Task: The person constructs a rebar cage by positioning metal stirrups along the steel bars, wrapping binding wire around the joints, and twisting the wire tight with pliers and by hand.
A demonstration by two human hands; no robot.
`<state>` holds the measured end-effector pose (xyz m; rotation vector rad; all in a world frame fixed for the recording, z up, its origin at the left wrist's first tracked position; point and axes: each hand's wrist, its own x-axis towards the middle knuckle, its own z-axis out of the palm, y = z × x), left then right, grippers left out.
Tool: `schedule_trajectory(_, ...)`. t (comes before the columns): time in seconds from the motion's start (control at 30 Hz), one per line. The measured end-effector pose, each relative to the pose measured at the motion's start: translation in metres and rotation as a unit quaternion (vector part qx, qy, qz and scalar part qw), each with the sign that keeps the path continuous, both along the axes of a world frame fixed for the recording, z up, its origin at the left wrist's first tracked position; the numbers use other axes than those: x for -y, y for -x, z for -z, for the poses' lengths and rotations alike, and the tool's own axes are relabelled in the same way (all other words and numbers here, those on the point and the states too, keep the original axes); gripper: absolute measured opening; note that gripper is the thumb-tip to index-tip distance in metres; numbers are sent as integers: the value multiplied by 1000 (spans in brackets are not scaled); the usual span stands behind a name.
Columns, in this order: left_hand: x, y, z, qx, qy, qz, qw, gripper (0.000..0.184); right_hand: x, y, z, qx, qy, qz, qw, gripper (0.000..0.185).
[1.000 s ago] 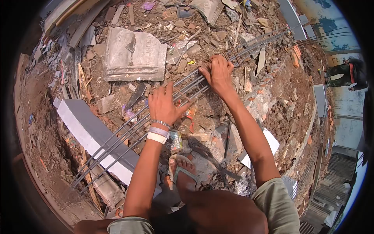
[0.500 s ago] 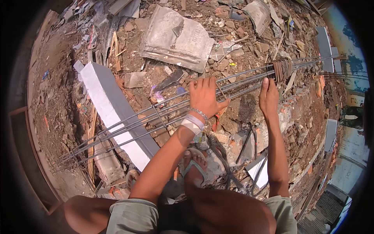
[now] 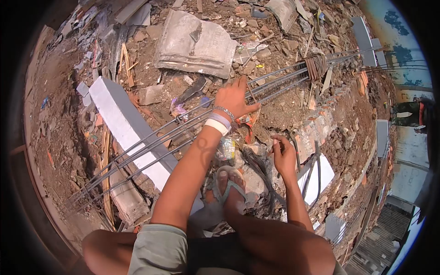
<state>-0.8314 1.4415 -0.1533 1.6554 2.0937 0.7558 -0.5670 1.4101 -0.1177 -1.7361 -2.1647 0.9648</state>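
Note:
A long bundle of thin steel bars (image 3: 284, 77) runs diagonally from lower left to upper right. Across its middle lies my left hand (image 3: 231, 101), fingers over the bars and thumb beside a thin steel ring. Farther right, a stack of rusty rings (image 3: 315, 66) surrounds the bars. My right hand (image 3: 284, 158) is off the bars, below them, with its fingers loosely bent, thumb and forefinger apart, and nothing visible between them. Close to it are dark, bent strands (image 3: 259, 172), a white block (image 3: 318, 178) and my sandalled foot (image 3: 231, 185).
A long white and grey block (image 3: 121, 126) lies under the bars at left. Beyond them sits a broken concrete slab (image 3: 197, 43) amid uneven rubble. Another person (image 3: 410, 113) is at the far right, near a blue wall (image 3: 408, 50).
My right hand has left the rings and bars and come down towards my foot. My left hand stays on the bars. The view has shifted.

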Motion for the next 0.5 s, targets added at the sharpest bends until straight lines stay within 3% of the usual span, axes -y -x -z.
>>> schedule_trajectory(0.07,2,-2,3,-25,-86,-15,996,106,-7,5,-4,24,-18,-7,1000,26)
schedule_trajectory(0.23,23,2,0,23,-122,-14,992,73,-22,6,-1,58,-46,9,997,22)
schedule_trajectory(0.4,49,9,-3,38,-145,-18,989,62,-15,-9,6,61,-52,38,996,24)
schedule_trajectory(0.5,46,6,0,41,-159,-37,986,55,-19,-7,17,-83,24,124,989,26)
